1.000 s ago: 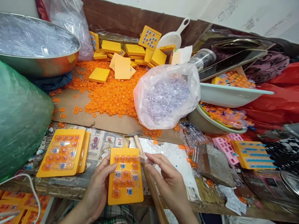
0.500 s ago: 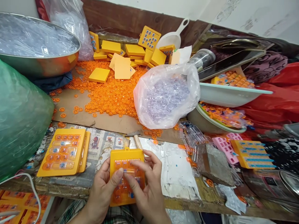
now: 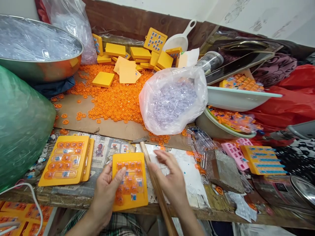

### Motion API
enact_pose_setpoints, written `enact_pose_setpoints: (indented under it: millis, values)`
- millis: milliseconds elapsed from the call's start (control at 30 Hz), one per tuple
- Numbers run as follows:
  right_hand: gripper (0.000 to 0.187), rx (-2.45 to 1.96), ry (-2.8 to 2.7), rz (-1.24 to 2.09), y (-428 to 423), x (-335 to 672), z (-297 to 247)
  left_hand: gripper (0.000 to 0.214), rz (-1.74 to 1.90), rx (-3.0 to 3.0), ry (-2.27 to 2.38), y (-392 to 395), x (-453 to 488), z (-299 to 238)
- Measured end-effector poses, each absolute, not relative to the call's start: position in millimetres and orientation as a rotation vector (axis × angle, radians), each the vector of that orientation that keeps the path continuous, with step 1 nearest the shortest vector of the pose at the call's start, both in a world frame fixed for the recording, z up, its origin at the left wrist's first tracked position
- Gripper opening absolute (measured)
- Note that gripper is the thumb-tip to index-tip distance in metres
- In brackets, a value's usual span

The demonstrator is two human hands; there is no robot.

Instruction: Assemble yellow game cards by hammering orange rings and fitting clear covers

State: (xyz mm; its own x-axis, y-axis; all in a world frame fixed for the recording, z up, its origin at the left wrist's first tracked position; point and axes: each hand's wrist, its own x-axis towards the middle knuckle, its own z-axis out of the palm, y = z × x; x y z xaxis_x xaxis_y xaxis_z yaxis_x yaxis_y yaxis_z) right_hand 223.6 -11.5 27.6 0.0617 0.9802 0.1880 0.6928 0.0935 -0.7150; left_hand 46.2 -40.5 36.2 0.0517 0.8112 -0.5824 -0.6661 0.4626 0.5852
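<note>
Left hand (image 3: pixel 105 193) grips yellow tray (image 3: pixel 133 202) at table (image 3: pixel 56 196) front edge; right hand (image 3: pixel 169 178) open, empty. W/ slack grip, tray could slide off.

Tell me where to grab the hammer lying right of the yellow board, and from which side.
Take the hammer by the near end of its wooden handle, coming from above and the right. It lies flat, with the metal head at the far end. The yellow board in the left hand crowds its left, while the open right hand hovers on its right.
</note>
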Motion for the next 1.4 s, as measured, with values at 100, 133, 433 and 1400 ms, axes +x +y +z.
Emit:
enact_pose_setpoints:
  millis: [100, 133, 433, 1400]
  values:
    - [0.018, -1.792, -1.753, 0.346, 7.9, 253.7, 20.8, 0.054, 1.112, 0.103, 1.006, -31.1, 41.7, 41.5]
    - [0.018, -1.818, -1.787, 0.308, 12.3, 259.9, 18.4, 0.05, 1.102, 0.087, 1.009, -29.2, 40.4, 42.1]
    - [0.028, -1.583, -1.999, 0.234, 4.1, 259.3, 34.5, 0.037, 1.04, -0.042, 1.025, -26.3, 37.0, 41.6]
    - [0.057, -1.042, -2.342, 0.391, -45.1, 223.7, 48.0, 0.073, 1.007, 0.28, 0.786, -38.7, 36.7, 43.3]
